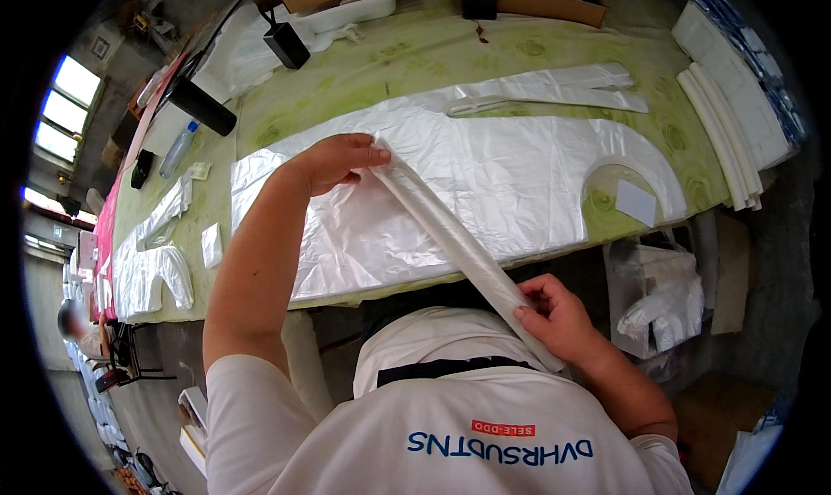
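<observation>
A long, narrow folded strip of thin white plastic film (454,244) slants in front of me, from over the table down to my waist. My left hand (342,161) pinches its far upper end between thumb and fingers. Lower down at the right, my right hand (558,320) grips the strip near its other end, thumb on top. Beneath lies a plastic apron (511,179), shiny white and spread flat, with a rounded neck loop at the right and long ties at the far side. Inside the loop is a small white card (636,203).
The green patterned table cover (372,75) bears a black speaker-like box (286,46), a black cylinder (201,105) and a clear bottle (179,148). Another plastic apron (151,270) lies left. White rolls (723,140) line the right edge; a bag of film (658,300) hangs below.
</observation>
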{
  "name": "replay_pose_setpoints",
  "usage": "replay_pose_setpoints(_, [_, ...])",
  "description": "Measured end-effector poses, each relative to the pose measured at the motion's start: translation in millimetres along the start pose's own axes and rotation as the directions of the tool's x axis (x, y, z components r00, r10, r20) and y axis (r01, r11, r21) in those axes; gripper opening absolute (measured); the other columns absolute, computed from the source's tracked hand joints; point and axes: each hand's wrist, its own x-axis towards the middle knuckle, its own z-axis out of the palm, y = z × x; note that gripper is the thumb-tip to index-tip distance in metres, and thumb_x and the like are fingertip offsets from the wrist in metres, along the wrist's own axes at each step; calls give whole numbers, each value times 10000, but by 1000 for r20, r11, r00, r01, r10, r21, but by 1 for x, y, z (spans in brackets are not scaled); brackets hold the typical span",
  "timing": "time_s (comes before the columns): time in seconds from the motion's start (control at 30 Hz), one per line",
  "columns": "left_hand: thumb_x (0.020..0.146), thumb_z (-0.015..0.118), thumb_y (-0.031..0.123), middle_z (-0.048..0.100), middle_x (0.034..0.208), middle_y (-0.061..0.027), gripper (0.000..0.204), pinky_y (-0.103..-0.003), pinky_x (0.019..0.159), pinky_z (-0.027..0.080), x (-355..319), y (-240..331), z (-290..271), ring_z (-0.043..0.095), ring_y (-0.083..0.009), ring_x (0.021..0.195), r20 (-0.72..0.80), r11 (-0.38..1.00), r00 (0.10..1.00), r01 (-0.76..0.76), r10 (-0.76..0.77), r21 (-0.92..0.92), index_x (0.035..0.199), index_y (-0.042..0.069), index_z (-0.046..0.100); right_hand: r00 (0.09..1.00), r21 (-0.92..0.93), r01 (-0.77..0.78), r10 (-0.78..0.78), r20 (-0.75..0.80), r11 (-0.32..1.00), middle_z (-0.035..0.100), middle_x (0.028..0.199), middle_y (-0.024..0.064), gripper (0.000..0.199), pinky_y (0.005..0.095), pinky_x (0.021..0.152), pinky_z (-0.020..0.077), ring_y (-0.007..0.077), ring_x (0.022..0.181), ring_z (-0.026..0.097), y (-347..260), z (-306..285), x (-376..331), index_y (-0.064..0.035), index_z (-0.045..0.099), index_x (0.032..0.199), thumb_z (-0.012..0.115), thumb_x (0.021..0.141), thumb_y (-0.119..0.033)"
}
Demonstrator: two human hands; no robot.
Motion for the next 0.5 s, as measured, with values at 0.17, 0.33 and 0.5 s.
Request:
replay_pose_setpoints(0.17, [892, 736, 511, 636, 1232, -74, 582, -364, 1017, 445, 3, 2, -3, 573, -193, 1126, 15, 985, 995, 100, -103, 143, 1254, 64, 652, 1000, -33, 25, -25, 4, 999, 691, 1069, 91, 353, 318, 806, 546, 146, 883, 649, -3, 1, 2, -31, 609, 1194, 753, 903, -169])
replay_pose_setpoints(0.33, [940, 653, 400, 643, 1205, -79, 421, -344, 951, 474, 6, 1, -6, 584, -197, 1078, -56, 976, 998, 14, -27, -218, 1181, 55, 670, 1000, -37, 14, -14, -16, 999, 695, 1074, 93, 355, 314, 803, 545, 139, 870, 645, -11, 8, 14, -22, 606, 1196, 749, 907, -171])
replay_pose_setpoints(0.5, [934, 641, 306, 646, 1066, -64, 270, -327, 866, 486, 20, -8, -16, 584, -170, 965, -221, 997, 975, -26, 9, -75, 1082, 84, 682, 1000, -57, 9, -10, -24, 998, 703, 1107, 106, 410, 319, 811, 546, 149, 878, 652, -17, 22, 27, -19, 591, 1234, 758, 906, -199])
